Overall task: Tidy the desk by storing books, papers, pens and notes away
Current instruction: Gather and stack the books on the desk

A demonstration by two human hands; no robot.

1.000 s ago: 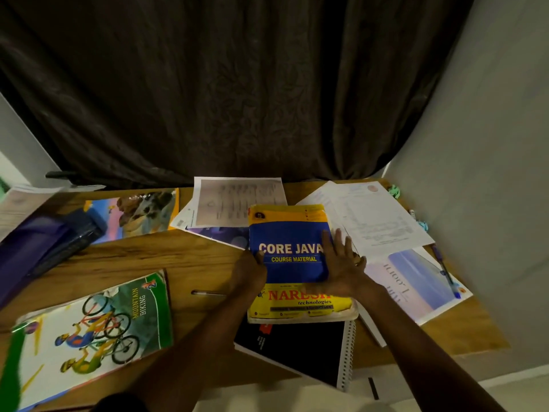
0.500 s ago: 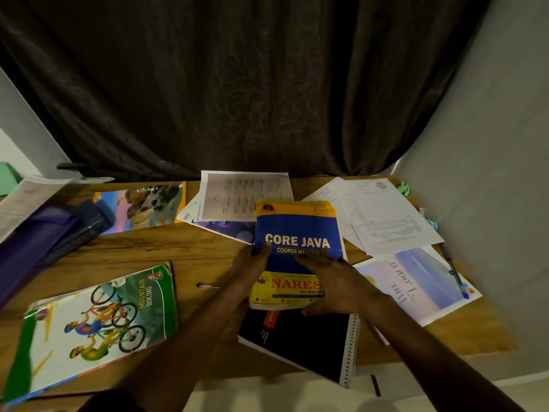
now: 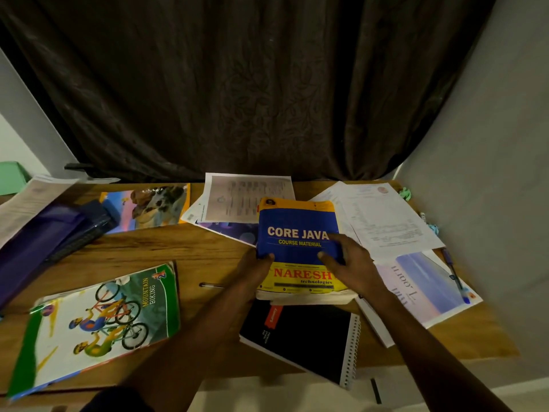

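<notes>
A thick blue and yellow "Core Java" book lies mid-desk, its near end over a black spiral notebook. My left hand grips the book's left edge, thumb on the cover. My right hand holds its right side, thumb and forefinger on the cover. A "Mountain Biking" book lies front left. Loose papers sit behind the book, more papers to its right. A pen lies left of my left hand, a blue pen at the right.
The wooden desk meets a dark curtain at the back and a grey wall at the right. A purple folder and a colourful book lie back left. A pale-covered notebook lies at the right.
My right hand shifted from lying flat on the cover to holding the book's right side. My left hand moved up onto the left edge. The book's near end looks slightly raised.
</notes>
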